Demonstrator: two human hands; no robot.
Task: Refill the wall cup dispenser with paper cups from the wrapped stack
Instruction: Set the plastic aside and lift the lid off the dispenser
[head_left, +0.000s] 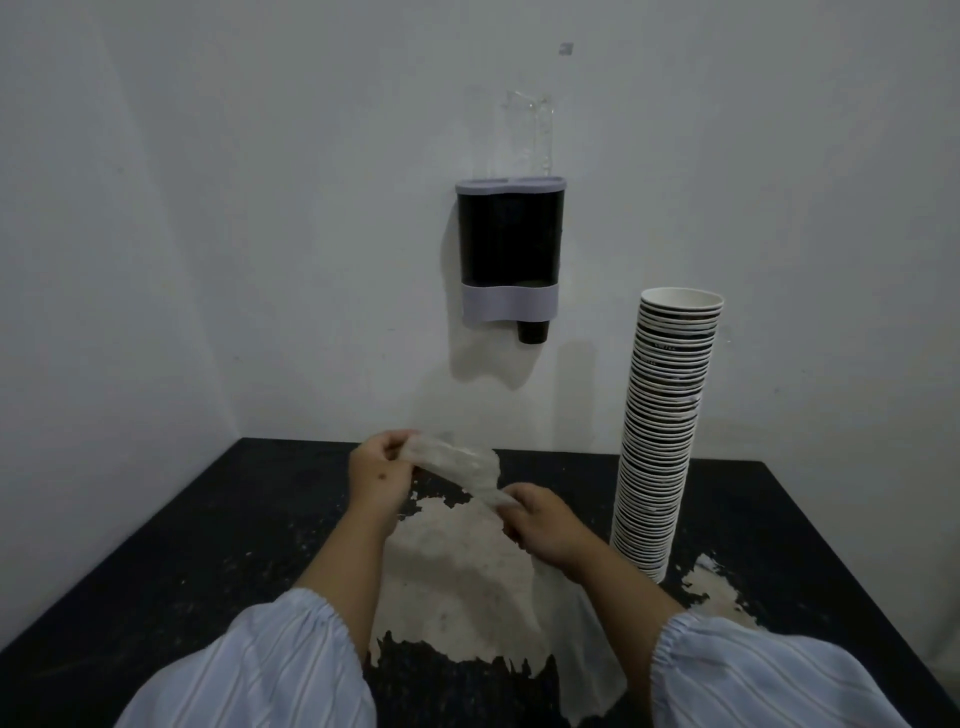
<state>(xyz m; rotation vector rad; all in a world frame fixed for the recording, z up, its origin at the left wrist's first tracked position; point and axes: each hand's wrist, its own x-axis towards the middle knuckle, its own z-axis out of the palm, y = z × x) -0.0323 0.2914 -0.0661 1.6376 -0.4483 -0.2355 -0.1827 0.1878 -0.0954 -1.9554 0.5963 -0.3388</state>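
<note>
Gripping the clear plastic wrapper (457, 470) at 2 places, both hands work above the dark table (182, 519). The left hand (376, 470) has its fingers curled round the wrapper's upper end, bunching it tight. The right hand (540, 525) pinches the same film lower down and nearer the body, so the wrapper stretches on a slant between the 2 grips. Below the right hand's hold, the loose tail of the film hangs down past the wrist toward the near table edge.

Just right of the right hand stands the stack of paper cups (665, 431), bare of wrapping, upright on the table and leaning slightly, its open mouth on top. Neither hand touches it.

Up beyond the left hand's grip, on the wall (208, 208), hangs the cup dispenser (509, 249), dark-bodied with a pale lid and pale lower band. 1 dark cup (532, 332) pokes out of its bottom.

Under the 2 grips, the tabletop shows a large pale patch (457, 582) where the dark surface has worn away. Striped sleeves (260, 665) cover both forearms.
</note>
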